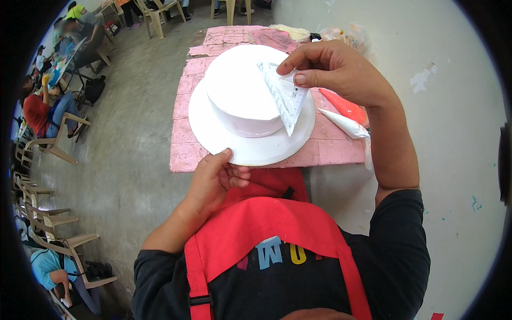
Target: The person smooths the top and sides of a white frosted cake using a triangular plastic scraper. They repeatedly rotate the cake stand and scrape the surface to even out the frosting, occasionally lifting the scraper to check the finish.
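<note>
your triangle looks like shiny plastic, the white round form smooth, the pink tabletop rough, your red apron matt cloth.

We look through a single head view, from the left of two fisheye cameras worn side by side on the person's head. It faces forward and steeply down, so the red apron and black shirt fill the lower middle at close range, seen from above. The left hand and right hand lie a little farther out, with the table in the upper middle. Our view spreads wide, across the floor to distant people at the left, and along a nearby wall at the right. It is upright and unmirrored, with straight edges bowing toward a curved black rim.
</note>
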Tool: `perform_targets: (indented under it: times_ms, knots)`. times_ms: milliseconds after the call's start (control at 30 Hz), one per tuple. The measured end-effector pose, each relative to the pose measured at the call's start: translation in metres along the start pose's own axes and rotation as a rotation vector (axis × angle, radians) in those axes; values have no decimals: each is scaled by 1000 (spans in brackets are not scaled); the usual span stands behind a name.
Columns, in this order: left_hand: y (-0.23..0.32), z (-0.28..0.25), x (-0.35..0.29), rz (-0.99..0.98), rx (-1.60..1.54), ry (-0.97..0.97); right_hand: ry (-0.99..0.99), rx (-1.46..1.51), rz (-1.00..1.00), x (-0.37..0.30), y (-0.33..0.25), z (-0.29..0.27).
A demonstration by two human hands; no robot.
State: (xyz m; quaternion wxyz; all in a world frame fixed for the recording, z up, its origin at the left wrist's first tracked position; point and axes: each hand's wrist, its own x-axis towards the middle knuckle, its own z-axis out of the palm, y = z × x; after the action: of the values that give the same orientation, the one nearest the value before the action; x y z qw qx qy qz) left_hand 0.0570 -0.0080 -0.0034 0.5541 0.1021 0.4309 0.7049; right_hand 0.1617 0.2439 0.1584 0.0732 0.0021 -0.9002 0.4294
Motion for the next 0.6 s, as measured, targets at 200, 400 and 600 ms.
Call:
perform_targets:
  times_ms: [200, 400, 600]
  knots:
    - [2, -1, -1, 17, 25, 19, 3, -43, 30, 0, 5, -6]
    - [3, 0, 0, 41, -19, 32, 106, -27, 40, -2, 13, -23]
    - [4, 0, -1, 45, -18, 46, -16, -45, -54, 5, -5, -9]
